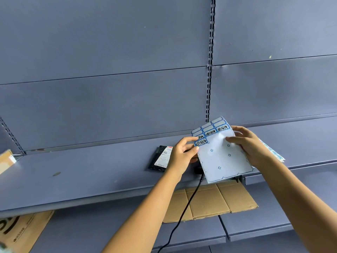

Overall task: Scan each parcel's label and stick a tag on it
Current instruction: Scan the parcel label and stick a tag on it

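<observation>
A white sticker sheet point(223, 157) with blue-bordered tags along its top is held up over the shelf edge. My left hand point(182, 154) pinches a handwritten tag point(201, 142) at the sheet's left edge. My right hand point(249, 145) holds the sheet's right side, its fingers lying across the front. A small black parcel point(160, 158) with a white shipping label lies flat on the grey shelf point(82, 172), just left of my left hand. A black scanner body point(197, 169) shows below the sheet, mostly hidden, and its cable point(184, 212) hangs down.
More sticker sheets point(273, 152) lie on the shelf behind my right wrist. Flattened cardboard point(209, 201) lies on the lower shelf. A brown box corner point(6, 158) sits at the far left, and printed cardboard point(20, 230) at the bottom left. A slotted upright point(209, 70) divides the back panel.
</observation>
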A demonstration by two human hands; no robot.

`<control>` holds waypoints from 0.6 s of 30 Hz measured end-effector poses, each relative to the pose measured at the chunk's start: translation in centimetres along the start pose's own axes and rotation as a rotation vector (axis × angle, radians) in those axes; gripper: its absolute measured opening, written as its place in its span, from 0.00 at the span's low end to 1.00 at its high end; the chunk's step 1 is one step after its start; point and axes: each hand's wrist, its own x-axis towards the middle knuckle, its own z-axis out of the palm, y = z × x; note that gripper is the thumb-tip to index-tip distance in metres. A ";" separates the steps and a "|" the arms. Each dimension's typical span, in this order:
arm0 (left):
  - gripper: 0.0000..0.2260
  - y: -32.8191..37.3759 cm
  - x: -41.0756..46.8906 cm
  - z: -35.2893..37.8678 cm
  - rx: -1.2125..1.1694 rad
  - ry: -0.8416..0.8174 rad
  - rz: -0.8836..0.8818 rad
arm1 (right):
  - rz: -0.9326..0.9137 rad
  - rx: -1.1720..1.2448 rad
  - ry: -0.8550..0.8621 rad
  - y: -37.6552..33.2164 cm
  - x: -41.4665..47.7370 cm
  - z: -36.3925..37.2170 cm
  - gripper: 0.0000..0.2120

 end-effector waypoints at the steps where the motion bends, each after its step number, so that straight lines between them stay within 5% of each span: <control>1: 0.12 -0.1 -0.1 -0.2 0.006 0.023 0.008 | -0.007 -0.023 -0.001 0.3 0.0 0.3 0.19; 10: 0.17 -0.6 -0.4 -1.0 0.075 0.219 0.049 | -0.214 -0.374 0.030 2.6 -0.8 4.8 0.59; 18: 0.15 -1.0 -0.7 -0.4 -0.001 0.240 0.015 | -0.205 0.047 -0.087 4.6 -1.2 6.8 0.53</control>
